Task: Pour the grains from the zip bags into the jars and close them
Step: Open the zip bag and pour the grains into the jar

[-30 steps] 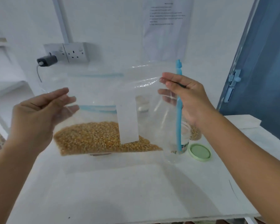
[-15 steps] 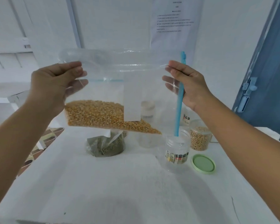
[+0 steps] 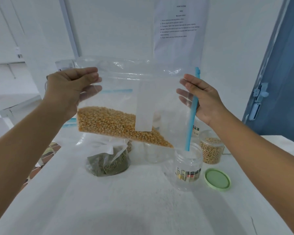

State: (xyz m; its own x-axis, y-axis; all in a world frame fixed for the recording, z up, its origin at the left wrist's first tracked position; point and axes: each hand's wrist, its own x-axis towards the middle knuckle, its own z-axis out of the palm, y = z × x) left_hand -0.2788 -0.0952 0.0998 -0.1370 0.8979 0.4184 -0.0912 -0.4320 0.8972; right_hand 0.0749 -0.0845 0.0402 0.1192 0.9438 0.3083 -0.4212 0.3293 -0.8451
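A person holds one large clear zip bag (image 3: 126, 92) in the air above a white table (image 3: 126, 200), turned on its side so the blue zip strip (image 3: 191, 109) runs down its right edge. The left hand (image 3: 70, 92) grips the bag's left edge, thumb in front and fingers showing through the plastic behind it. The right hand (image 3: 202, 99) pinches the right edge just beside the zip strip, thumb in front and fingers behind. Yellow corn kernels (image 3: 112, 122) lie heaped in the bag's lower left part, thinning to a wedge toward the right, and one white label (image 3: 144, 107) sits on the bag's front. The lower end of the zip strip hangs at the mouth of one open clear jar (image 3: 188, 168), which stands on the table with a printed label and no grain visible in it. One green lid (image 3: 217, 179) lies flat on the table just to the right of that jar. Behind them stands a second jar (image 3: 211, 148), about half full of pale beans; whether it is capped cannot be told. A third clear container (image 3: 155, 154) shows dimly through the held bag. One more bag (image 3: 109, 161), holding green grains, lies on the table under the held one. A printed sheet (image 3: 179, 22) hangs on the white wall, and a blue door (image 3: 282, 73) stands at the right.
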